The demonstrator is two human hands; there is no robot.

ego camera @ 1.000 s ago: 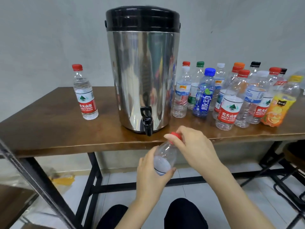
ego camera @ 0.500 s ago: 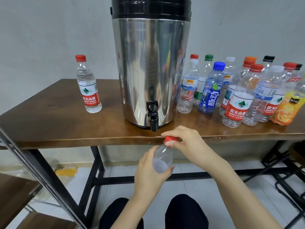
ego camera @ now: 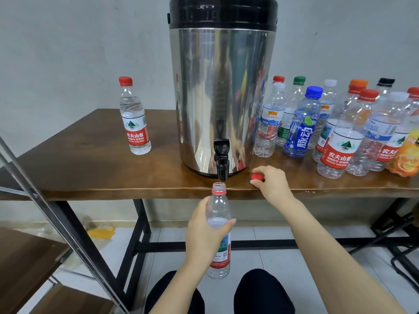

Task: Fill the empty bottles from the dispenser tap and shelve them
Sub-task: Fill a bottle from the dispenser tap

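While right hand [ego camera: 273,185] pinches the red cap [ego camera: 257,177], left hand [ego camera: 204,234] grips the water bottle [ego camera: 218,206] upright, mouth just below the tap [ego camera: 221,159].

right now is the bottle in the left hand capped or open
Open: the bottle has a bare mouth below the tap, and the right hand pinches its red cap at the table edge.

A brown table [ego camera: 90,168] on a black frame [ego camera: 139,225] is recorded. A steel dispenser [ego camera: 222,98] is stood centrally near the front edge, tap [ego camera: 221,159] at that edge. One capped bottle [ego camera: 134,123] is stood upright, well left. Capped bottles [ego camera: 340,141] are grouped upright just right. A red cap [ego camera: 257,177] is seen near the front edge.
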